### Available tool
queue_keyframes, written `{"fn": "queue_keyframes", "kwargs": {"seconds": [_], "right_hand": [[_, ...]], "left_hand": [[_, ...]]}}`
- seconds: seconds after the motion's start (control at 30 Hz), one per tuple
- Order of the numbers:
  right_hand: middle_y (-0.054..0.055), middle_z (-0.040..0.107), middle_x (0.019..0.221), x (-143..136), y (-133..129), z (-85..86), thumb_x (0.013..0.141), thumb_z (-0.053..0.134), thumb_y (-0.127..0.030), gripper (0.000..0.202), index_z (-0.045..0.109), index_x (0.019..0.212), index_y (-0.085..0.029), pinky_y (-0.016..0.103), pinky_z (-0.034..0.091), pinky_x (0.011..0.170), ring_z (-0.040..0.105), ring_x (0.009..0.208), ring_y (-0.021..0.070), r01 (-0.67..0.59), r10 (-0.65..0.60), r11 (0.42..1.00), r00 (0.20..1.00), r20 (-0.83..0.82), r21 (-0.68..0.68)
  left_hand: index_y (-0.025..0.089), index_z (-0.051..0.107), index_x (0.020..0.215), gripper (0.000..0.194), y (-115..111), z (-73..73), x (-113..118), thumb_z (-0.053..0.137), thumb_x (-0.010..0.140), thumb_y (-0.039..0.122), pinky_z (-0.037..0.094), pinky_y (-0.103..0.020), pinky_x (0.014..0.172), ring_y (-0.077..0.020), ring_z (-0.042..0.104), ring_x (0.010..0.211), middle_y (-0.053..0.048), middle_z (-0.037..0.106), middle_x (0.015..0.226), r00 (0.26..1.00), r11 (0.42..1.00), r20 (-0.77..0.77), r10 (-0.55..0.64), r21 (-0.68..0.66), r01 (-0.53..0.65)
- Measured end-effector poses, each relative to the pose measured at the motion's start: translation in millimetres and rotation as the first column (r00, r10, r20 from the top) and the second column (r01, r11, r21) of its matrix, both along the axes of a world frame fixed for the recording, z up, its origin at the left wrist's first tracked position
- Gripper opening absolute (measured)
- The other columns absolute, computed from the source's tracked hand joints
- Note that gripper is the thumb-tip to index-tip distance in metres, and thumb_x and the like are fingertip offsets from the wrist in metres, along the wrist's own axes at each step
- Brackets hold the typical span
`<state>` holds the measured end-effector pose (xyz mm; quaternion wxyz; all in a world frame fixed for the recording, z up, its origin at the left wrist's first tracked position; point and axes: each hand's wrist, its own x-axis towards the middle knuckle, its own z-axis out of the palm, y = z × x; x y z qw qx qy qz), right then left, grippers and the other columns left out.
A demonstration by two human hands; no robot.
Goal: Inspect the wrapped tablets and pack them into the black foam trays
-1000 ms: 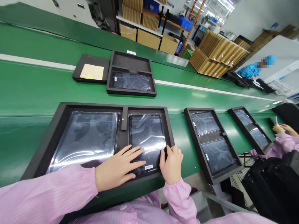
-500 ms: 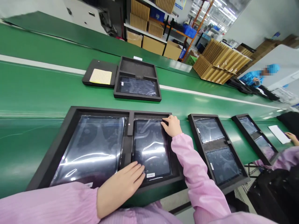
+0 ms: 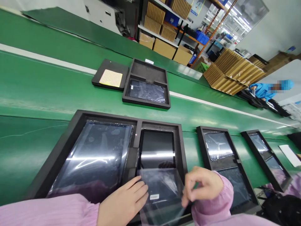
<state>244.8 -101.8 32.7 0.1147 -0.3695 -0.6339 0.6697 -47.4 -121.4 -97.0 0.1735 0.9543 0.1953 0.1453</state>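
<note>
Clear film [image 3: 164,183] pinched in right hand [image 3: 204,185], left hand [image 3: 124,201] flat alongside.

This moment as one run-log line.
left hand: at lower left of right screen; right hand: holding clear film; film: off screen's upper part; left screen: black tray's other compartment

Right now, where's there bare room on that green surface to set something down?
Green surface shows left of the large tray, and between it and the smaller tray beyond. A narrower strip separates the large tray from the two-screen tray to its right. It's crowded over the large tray's right half, where the left hand, right hand and clear film gather.
</note>
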Motion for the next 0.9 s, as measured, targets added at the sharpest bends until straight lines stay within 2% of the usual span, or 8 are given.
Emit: {"fn": "queue_keyframes", "kwargs": {"seconds": [0.07,0.17,0.27,0.33,0.4,0.57,0.7,0.9], "right_hand": [[0.012,0.08,0.091,7.7,-3.1,13.5,0.094,0.053,-0.057,0.041,0.066,0.076,-0.022,0.031,0.061,0.073,0.078,0.087,0.0221,-0.089,0.084,0.99,0.995,-0.054,-0.106],[0.012,0.08,0.09,5.2,-0.5,24.9,0.087,0.057,-0.065,0.045,0.064,0.067,-0.025,0.03,0.062,0.074,0.078,0.085,0.0232,-0.082,0.078,0.975,0.997,-0.027,-0.207],[0.008,0.08,0.081,-15.7,9.4,26.4,0.086,0.066,-0.055,0.035,0.062,0.073,-0.023,0.03,0.064,0.066,0.078,0.074,0.0213,0.178,-0.198,0.97,0.973,-0.115,-0.166],[0.005,0.079,0.075,-36.2,23.8,22.7,0.086,0.072,-0.045,0.027,0.06,0.079,-0.022,0.028,0.063,0.06,0.077,0.066,0.0188,0.478,-0.49,0.872,0.85,-0.192,-0.106],[0.002,0.078,0.072,-57.5,45.3,15.2,0.081,0.078,-0.035,0.025,0.058,0.086,-0.021,0.024,0.062,0.06,0.076,0.06,0.016,0.609,-0.614,0.787,0.754,-0.234,-0.1],[-0.004,0.075,0.066,-91.6,105.2,-13.4,0.087,0.062,-0.004,0.017,0.059,0.093,-0.02,0.022,0.063,0.067,0.075,0.062,0.0117,0.636,-0.688,0.723,0.697,-0.203,-0.269],[-0.004,0.073,0.062,-90.2,128.2,-32.6,0.091,0.052,0.001,0.022,0.057,0.095,-0.021,0.03,0.063,0.082,0.076,0.069,0.0129,0.721,-0.781,0.615,0.612,-0.123,-0.318],[-0.004,0.07,0.057,-56.0,116.3,-44.9,0.088,0.053,-0.002,0.019,0.059,0.093,-0.019,0.034,0.064,0.076,0.074,0.061,0.0147,0.901,-0.903,0.428,0.43,0.021,-0.074]], "left_hand": [[0.028,0.073,0.119,0.033,-2.4,-3.3,-0.5,0.057,0.091,0.025,0.054,-0.035,0.103,-0.0255,0.072,0.102,-0.006,0.076,0.116,1.0,1.0,0.011,-0.002,-0.004,0.002],[0.027,0.076,0.113,0.029,-1.7,0.9,-0.2,0.059,0.09,0.027,0.055,-0.036,0.097,-0.026,0.072,0.098,-0.005,0.077,0.113,1.0,1.0,0.004,0.009,0.011,-0.009],[0.028,0.078,0.103,0.028,5.2,16.5,1.1,0.053,0.091,0.024,0.053,-0.04,0.09,-0.0253,0.071,0.091,-0.003,0.079,0.106,0.998,0.999,-0.046,0.035,0.039,-0.033],[0.027,0.077,0.103,0.033,11.8,28.4,1.3,0.047,0.093,0.019,0.048,-0.04,0.091,-0.0238,0.07,0.094,-0.002,0.078,0.105,0.989,0.987,-0.056,0.14,0.093,-0.134],[0.025,0.075,0.109,0.039,18.9,37.4,0.1,0.039,0.096,0.016,0.042,-0.04,0.095,-0.0233,0.068,0.1,-0.002,0.077,0.11,0.97,0.955,-0.019,0.241,0.18,-0.234],[0.018,0.074,0.112,0.043,39.1,43.6,-5.2,0.034,0.098,0.021,0.038,-0.045,0.093,-0.0323,0.064,0.108,-0.012,0.075,0.112,0.958,0.892,0.059,0.281,0.351,-0.284],[0.014,0.072,0.11,0.041,52.6,42.9,-5.7,0.034,0.096,0.019,0.038,-0.046,0.089,-0.0323,0.066,0.098,-0.012,0.077,0.105,0.964,0.885,0.088,0.251,0.384,-0.265],[0.017,0.068,0.116,0.039,56.0,38.8,-6.7,0.034,0.097,0.024,0.038,-0.049,0.091,-0.0317,0.066,0.094,-0.011,0.076,0.106,0.963,0.908,0.088,0.256,0.32,-0.271]]}}
